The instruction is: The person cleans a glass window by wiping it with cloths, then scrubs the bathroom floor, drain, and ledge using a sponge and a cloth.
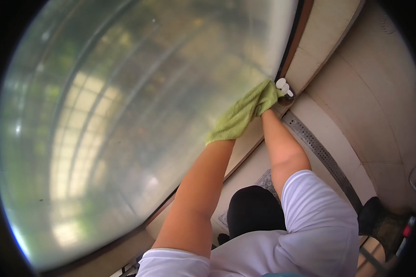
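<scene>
A light green cloth (238, 115) is draped over both my hands in front of the lower right part of a large glass pane (138, 101). My left hand (226, 131) is under the cloth's near end, with only the wrist and forearm bare. Around my right hand (267, 104) the fabric bunches at the wrist. The fingers of both hands are hidden. Just beyond the right hand, in the corner by the frame, stands a small dark round object (286, 99) with white oval pieces (283, 86) on top.
A pale tiled ledge (249, 134) runs along the pane's lower edge. To the right lie a perforated metal strip (326, 154) and a beige tiled surface (370, 101). My black-clad knee (256, 210) is below my arms. Dark items (381, 226) sit at the lower right.
</scene>
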Tool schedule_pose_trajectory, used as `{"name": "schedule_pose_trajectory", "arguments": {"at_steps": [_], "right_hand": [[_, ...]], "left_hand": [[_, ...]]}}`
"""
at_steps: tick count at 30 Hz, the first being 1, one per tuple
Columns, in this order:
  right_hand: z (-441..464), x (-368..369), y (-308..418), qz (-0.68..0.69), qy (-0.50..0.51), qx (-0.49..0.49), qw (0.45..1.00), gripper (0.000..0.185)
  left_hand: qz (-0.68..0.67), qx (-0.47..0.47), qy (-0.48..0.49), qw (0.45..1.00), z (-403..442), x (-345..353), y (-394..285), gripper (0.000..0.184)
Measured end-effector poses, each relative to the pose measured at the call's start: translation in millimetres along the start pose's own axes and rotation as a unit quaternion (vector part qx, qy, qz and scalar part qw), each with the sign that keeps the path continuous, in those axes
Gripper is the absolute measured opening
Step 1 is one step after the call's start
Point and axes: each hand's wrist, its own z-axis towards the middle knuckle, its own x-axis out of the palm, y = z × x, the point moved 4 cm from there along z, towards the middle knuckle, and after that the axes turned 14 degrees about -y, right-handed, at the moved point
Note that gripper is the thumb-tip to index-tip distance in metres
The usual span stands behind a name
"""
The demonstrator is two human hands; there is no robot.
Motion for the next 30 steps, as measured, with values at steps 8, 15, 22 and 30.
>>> {"name": "schedule_pose_trajectory", "arguments": {"at_steps": [8,15,22,30], "right_hand": [[-60,-62,-42,-0.698,-0.141,-0.211,0.67,0.041],[-153,-118,-151,-0.826,-0.224,-0.213,0.472,0.042],[-163,-76,-197,-0.887,-0.127,-0.217,0.388,0.043],[-83,24,-150,-0.92,-0.043,-0.353,0.164,0.044]], "left_hand": [[0.014,-0.056,0.048,0.997,-71,-3,22,0.038],[0.06,-0.117,0.112,0.985,-164,-58,42,0.037],[0.089,-0.136,0.079,0.984,-165,-93,35,0.037],[0.061,-0.176,-0.017,0.982,-148,-82,29,0.037]]}}
